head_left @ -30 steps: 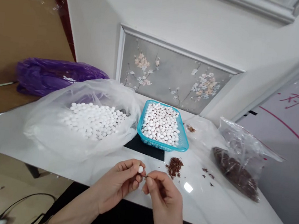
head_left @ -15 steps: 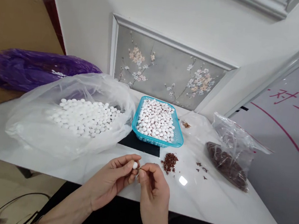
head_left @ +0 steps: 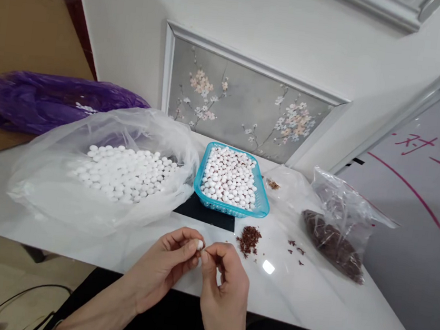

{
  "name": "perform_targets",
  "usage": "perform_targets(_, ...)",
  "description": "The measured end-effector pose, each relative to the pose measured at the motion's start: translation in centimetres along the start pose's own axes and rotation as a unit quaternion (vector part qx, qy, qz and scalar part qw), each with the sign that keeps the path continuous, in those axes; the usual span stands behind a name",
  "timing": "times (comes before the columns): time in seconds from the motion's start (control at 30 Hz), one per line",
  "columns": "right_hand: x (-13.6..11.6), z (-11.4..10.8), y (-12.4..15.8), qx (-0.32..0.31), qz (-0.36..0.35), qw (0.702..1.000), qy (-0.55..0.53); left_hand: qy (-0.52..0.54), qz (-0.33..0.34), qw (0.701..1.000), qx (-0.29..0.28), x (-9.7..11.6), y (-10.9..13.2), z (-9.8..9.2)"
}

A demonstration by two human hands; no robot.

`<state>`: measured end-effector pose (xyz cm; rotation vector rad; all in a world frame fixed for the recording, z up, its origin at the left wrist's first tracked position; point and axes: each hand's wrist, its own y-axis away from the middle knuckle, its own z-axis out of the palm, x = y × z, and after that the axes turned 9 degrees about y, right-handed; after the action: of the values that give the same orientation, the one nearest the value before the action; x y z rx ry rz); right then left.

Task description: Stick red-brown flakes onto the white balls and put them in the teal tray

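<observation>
Between thumb and fingertips, my left hand (head_left: 166, 267) pinches a small white ball (head_left: 200, 245) above the table's front edge. My right hand (head_left: 225, 287) has thumb and index finger pressed together right beside the ball; whatever sits in that pinch is too small to make out. Beyond my hands is a blue plastic basket (head_left: 264, 204) filled with white balls (head_left: 228, 179), with reddish-brown bits showing among them. A little pile of reddish-brown bits (head_left: 249, 241) lies on the table to the right of my hands.
Left of the basket, a clear plastic bag (head_left: 39, 176) holds many white balls, with a purple bag (head_left: 32, 101) behind it. A zip bag of dark brown material (head_left: 332, 241) lies on the white table (head_left: 326, 309) at right. Several loose brown bits (head_left: 301, 250) lie nearby.
My right fingertips have shifted slightly left and up, closer to the white ball. The left hand keeps its hold on the ball, now partly more covered by fingers.
</observation>
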<state>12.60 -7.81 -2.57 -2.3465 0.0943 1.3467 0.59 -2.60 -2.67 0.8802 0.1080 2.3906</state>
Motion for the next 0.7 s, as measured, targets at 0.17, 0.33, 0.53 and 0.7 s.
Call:
perform_targets(0.17,0.08,-0.03,0.18,-0.007,0.013,1.0,0.013,-0.024,0.027,0.999,0.012,-0.11,0.15,0.18)
perform_targets(0.33,0.2,-0.01,0.18,-0.012,0.023,1.0,0.01,-0.036,0.031,0.999,0.016,0.02,0.37,0.33)
perform_targets(0.53,0.1,0.11,0.04,-0.003,0.023,1.0,0.016,-0.048,0.039,0.998,0.019,-0.09,0.32,0.37)
perform_targets(0.7,0.06,0.21,-0.17,0.004,0.017,1.0,0.023,-0.046,0.045,0.998,0.024,-0.27,0.29,0.38)
